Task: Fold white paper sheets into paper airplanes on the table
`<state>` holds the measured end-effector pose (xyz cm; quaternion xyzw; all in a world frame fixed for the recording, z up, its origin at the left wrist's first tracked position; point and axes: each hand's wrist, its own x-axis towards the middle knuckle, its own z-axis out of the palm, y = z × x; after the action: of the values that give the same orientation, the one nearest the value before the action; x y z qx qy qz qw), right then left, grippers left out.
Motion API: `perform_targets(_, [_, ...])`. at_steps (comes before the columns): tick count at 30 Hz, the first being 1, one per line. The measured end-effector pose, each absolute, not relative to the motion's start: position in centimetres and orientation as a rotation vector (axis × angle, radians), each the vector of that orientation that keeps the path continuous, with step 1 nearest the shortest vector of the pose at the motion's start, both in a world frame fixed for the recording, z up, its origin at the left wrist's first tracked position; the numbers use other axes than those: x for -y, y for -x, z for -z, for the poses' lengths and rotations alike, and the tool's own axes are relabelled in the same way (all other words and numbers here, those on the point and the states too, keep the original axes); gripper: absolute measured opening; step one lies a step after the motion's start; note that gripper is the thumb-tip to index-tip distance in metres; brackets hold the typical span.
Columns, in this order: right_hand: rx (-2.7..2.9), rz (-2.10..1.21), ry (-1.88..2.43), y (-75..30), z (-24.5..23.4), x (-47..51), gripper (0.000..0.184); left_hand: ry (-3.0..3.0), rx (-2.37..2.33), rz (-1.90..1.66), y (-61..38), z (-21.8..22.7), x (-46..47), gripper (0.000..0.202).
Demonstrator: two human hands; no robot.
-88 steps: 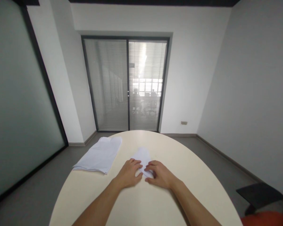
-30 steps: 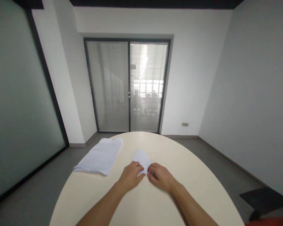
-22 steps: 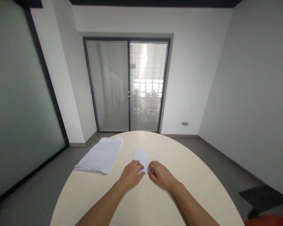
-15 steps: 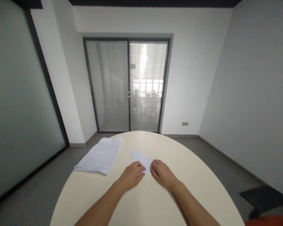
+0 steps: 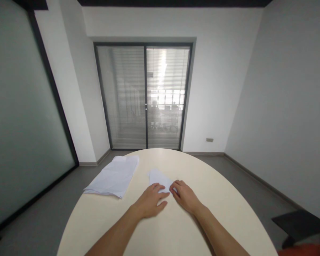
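A small folded sheet of white paper point(image 5: 157, 176) lies on the pale round table point(image 5: 160, 227), in front of both hands. My left hand point(image 5: 151, 201) rests on its near left edge, fingers spread apart, the thumb off the paper. At the paper's right corner, my right hand point(image 5: 185, 195) has its fingers curled together, pinching that corner. Its fingertips partly hide the corner.
A stack of white paper sheets point(image 5: 114, 176) lies at the table's left edge. To the lower right stands a dark chair-like object point(image 5: 301, 225) beside something red point(image 5: 306, 250). Beyond the table is a glass door point(image 5: 146, 96) with blinds.
My left hand's fingers have spread, and its index finger and thumb have moved right, toward my right hand. My right hand stays almost still at the paper's corner.
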<state>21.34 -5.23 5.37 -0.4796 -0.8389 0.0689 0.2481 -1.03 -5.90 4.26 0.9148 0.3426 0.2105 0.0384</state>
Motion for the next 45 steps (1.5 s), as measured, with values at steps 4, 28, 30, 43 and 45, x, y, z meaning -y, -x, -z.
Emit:
perform_targets(4, [2.292,-0.225,1.279,-21.5,-5.9,5.5,0.020,-2.811,-1.077,-0.650,0.9,-3.9,5.8,0.032])
perform_targets(28, [2.378,-0.569,0.979,-21.1,-5.2,5.8,0.031,-2.671,-1.326,-0.731,0.2,-3.3,5.3,0.019])
perform_targets(30, [2.329,-0.560,1.020,-21.1,-5.3,5.8,0.026,-2.655,-1.319,-0.748,0.3,-3.5,5.4,0.018])
perform_targets(43, [2.384,-0.519,1.038,-20.9,-5.9,6.0,0.028,-2.556,-1.376,-0.805,0.6,-3.2,4.7,0.015])
perform_targets(45, [2.400,-0.502,1.015,-20.8,-6.1,6.0,0.028,-2.534,-1.399,-0.813,0.5,-3.2,4.7,0.014])
